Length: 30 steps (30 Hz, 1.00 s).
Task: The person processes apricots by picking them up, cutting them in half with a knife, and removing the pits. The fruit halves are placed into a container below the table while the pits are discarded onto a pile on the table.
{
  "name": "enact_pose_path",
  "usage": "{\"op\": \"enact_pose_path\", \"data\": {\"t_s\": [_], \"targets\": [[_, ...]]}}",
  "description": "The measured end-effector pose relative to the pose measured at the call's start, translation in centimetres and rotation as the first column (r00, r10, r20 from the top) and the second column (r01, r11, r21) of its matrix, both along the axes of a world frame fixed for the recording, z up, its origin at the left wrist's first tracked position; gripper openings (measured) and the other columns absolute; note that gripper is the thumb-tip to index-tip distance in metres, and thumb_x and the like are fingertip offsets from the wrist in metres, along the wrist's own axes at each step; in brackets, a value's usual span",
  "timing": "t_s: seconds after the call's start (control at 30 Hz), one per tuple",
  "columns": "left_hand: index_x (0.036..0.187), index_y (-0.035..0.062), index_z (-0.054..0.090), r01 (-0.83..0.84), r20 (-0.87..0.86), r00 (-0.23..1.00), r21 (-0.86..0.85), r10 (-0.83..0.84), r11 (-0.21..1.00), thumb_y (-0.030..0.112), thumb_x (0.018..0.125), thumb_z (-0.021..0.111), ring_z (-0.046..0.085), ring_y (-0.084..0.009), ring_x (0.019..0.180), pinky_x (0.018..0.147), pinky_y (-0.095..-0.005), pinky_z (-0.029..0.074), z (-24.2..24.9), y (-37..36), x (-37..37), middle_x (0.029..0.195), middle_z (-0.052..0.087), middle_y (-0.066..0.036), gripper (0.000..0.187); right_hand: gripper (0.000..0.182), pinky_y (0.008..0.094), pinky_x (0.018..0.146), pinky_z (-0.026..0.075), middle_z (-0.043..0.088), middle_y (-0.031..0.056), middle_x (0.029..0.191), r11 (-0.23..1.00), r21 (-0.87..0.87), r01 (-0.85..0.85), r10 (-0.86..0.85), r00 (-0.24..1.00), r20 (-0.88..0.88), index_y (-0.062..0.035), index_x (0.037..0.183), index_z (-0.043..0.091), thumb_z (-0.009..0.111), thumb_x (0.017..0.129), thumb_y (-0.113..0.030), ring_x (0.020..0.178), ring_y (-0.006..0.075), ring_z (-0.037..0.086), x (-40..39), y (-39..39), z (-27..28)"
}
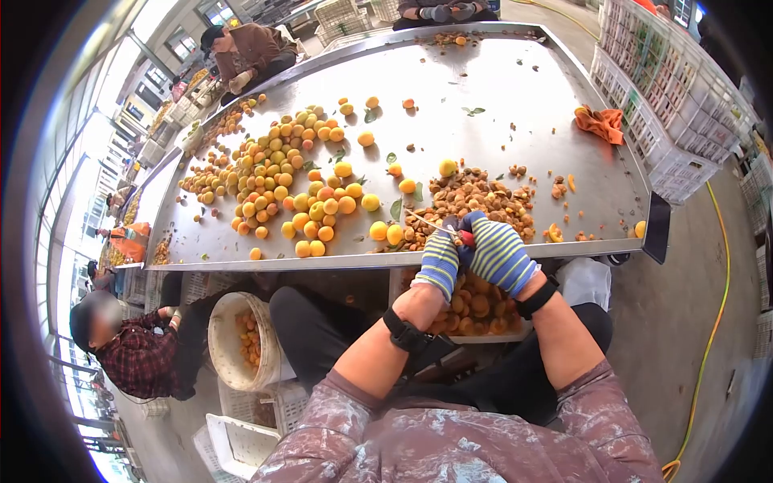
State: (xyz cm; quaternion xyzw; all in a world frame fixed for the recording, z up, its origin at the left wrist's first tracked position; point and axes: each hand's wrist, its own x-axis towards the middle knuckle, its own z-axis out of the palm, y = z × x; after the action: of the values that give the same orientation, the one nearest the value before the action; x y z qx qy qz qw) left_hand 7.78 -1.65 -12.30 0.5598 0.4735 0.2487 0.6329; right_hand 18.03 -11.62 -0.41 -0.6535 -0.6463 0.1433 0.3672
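Both my hands wear blue and yellow striped gloves and meet just above the table's near edge. My right hand (499, 253) is closed around a thin-bladed knife (465, 238) with a red handle. Its slim blade points left, over my other hand. Fingers curled, my left hand (439, 262) presses against the right one; what it holds is hidden. Right in front of them lies a heap of brown apricot pits (479, 197). Below my hands, a crate of halved apricots (475, 310) rests between my knees. Whole apricots (314, 209) spread across the table to the left.
The metal table (483, 88) has raised rims. An orange cloth (600, 125) lies at its right side, near stacked white crates (676, 88). A white bucket (241, 342) with apricot pieces stands by my left leg. Other people sit around the table. A yellow hose (721, 306) runs along the floor.
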Motion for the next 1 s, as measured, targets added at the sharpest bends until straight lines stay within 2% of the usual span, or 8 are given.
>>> {"op": "enact_pose_path", "data": {"t_s": [0.07,0.13,0.2,0.33,0.4,0.7,0.8,1.0], "targets": [[0.086,0.0014,0.061,-0.244,0.209,0.921,-0.35,0.329,0.905,0.037,0.091,0.046,0.053,-0.017,0.062,0.056,-0.0314,0.044,3.9,-1.7,0.7,0.073,0.06,-0.007,0.039,0.027,0.0422,0.059,0.049,0.061,0.019,0.07,1.0,0.013,0.023,-0.024,0.999,0.028,-0.0031,0.092,0.051,0.065,0.076,-0.02,0.068,0.037,0.062,-0.1,0.2,-0.7],[0.087,0.0006,0.061,-0.253,0.227,0.92,-0.278,0.32,0.927,0.039,0.092,0.046,0.053,-0.0159,0.062,0.056,-0.0308,0.043,4.8,-2.3,0.6,0.072,0.06,-0.006,0.041,0.029,0.0422,0.058,0.049,0.061,0.0188,0.069,0.999,0.028,0.043,-0.045,0.997,0.056,-0.003,0.09,0.049,0.065,0.076,-0.022,0.066,0.0364,0.062,-0.2,0.2,-0.8],[0.087,0.0003,0.062,0.052,-0.238,0.971,0.308,0.024,0.95,0.038,0.093,0.045,0.053,-0.0154,0.062,0.056,-0.0307,0.044,3.0,-1.1,-0.7,0.073,0.06,-0.006,0.042,0.029,0.0428,0.057,0.049,0.061,0.0188,0.067,0.999,-0.01,0.036,-0.035,0.998,0.044,-0.0023,0.09,0.049,0.065,0.076,-0.022,0.065,0.0362,0.062,-0.5,0.2,-0.6],[0.093,0.0057,0.058,0.306,-0.353,0.926,0.494,-0.134,0.814,0.031,0.091,0.051,0.057,-0.0147,0.067,0.06,-0.0292,0.048,-0.1,0.7,-1.8,0.08,0.062,-0.005,0.027,0.033,0.0422,0.06,0.05,0.062,0.0189,0.069,0.999,-0.038,0.028,-0.025,0.997,0.067,-0.0016,0.091,0.05,0.067,0.075,-0.025,0.067,0.0361,0.062,-0.6,0.3,-1.0],[0.088,0.0005,0.062,-0.227,0.223,0.937,-0.197,0.27,0.954,0.035,0.094,0.044,0.052,-0.0134,0.062,0.055,-0.0303,0.043,3.5,-1.5,-0.8,0.073,0.06,-0.005,0.04,0.033,0.0414,0.06,0.05,0.062,0.0189,0.071,0.998,0.027,0.053,-0.053,0.998,-0.025,-0.0021,0.092,0.051,0.068,0.075,-0.024,0.068,0.0366,0.062,-0.4,0.5,-1.2],[0.094,0.0108,0.062,-0.072,0.247,0.947,-0.458,0.205,0.886,0.029,0.087,0.051,0.062,-0.0191,0.068,0.059,-0.0364,0.055,-3.8,1.7,-4.1,0.085,0.064,-0.007,0.023,0.029,0.0422,0.059,0.049,0.061,0.0182,0.068,0.995,-0.08,-0.067,0.073,0.994,0.076,-0.0049,0.09,0.052,0.068,0.074,-0.023,0.066,0.0368,0.06,-0.6,-0.1,-0.5],[0.097,0.011,0.06,-0.125,0.108,0.973,-0.501,0.205,0.856,0.03,0.087,0.05,0.062,-0.019,0.069,0.059,-0.0385,0.056,6.0,-2.7,-2.8,0.087,0.065,-0.007,0.023,0.028,0.0417,0.058,0.049,0.06,0.0174,0.067,1.0,-0.015,0.001,0.0,0.997,0.075,-0.0048,0.089,0.051,0.068,0.074,-0.021,0.066,0.0363,0.061,-0.9,-0.3,-0.2],[0.104,0.0056,0.055,0.169,0.456,0.843,-0.727,0.284,0.666,0.033,0.095,0.046,0.06,-0.0172,0.073,0.057,-0.0262,0.054,7.9,-4.3,-3.9,0.083,0.061,-0.006,0.031,0.03,0.037,0.056,0.051,0.062,0.0177,0.069,0.942,0.199,0.269,-0.245,0.96,-0.136,-0.0006,0.093,0.054,0.067,0.078,-0.023,0.063,0.0333,0.063,0.7,0.7,-1.2]]}}
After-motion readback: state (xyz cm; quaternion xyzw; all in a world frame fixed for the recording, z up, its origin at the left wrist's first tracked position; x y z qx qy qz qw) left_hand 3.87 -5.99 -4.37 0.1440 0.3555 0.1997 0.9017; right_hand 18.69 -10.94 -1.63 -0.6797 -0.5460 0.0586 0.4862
